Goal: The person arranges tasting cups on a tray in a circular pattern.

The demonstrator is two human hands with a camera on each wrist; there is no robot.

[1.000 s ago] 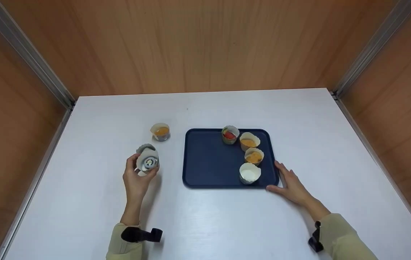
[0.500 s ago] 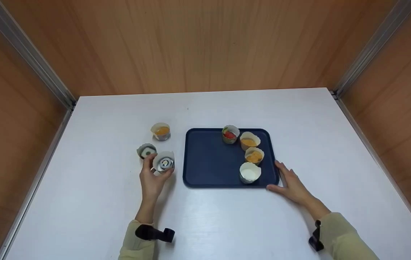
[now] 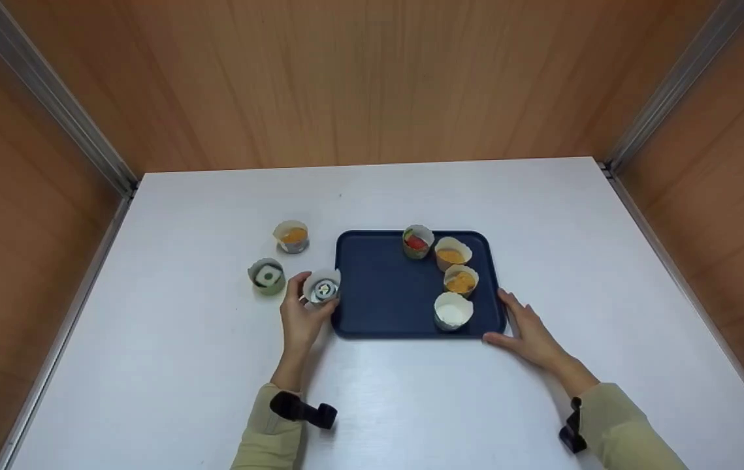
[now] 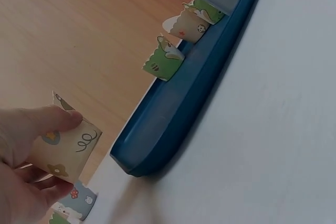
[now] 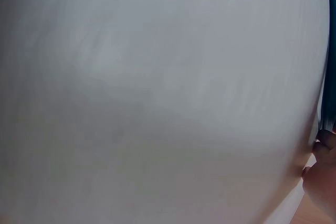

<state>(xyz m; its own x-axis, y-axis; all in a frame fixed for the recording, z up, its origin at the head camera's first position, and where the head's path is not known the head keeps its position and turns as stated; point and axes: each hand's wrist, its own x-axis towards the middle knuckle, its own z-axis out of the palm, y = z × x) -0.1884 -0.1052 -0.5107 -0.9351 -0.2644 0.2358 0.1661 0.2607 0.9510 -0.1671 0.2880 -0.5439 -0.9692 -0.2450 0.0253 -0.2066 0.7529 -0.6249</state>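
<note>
My left hand (image 3: 301,320) pinches a paper baking cup (image 3: 309,290) between thumb and fingers, just at the left edge of the dark blue tray (image 3: 378,294). A round, ringed silvery-grey thing sits inside this cup. In the left wrist view, the held cup (image 4: 68,148) is beige with small drawings. My right hand (image 3: 528,336) rests at the tray's front right corner, fingers extended along the right side and thumb by the front edge. On the tray's right half stand several paper cups, including a white-looking cup (image 3: 453,312) at the front and one with red contents (image 3: 417,243) at the back.
Left of the tray, a cup with orange contents (image 3: 292,237) and a green cup (image 3: 268,277) holding a white-and-green piece stand on the white table (image 3: 169,365). Two cups with yellow-orange contents, a middle cup (image 3: 461,282) and a rear cup (image 3: 452,254), stand close together on the tray.
My left hand has carried the held cup rightward from over the green cup to the tray's left edge, uncovering the green cup. My right hand has stayed at the tray's corner.
</note>
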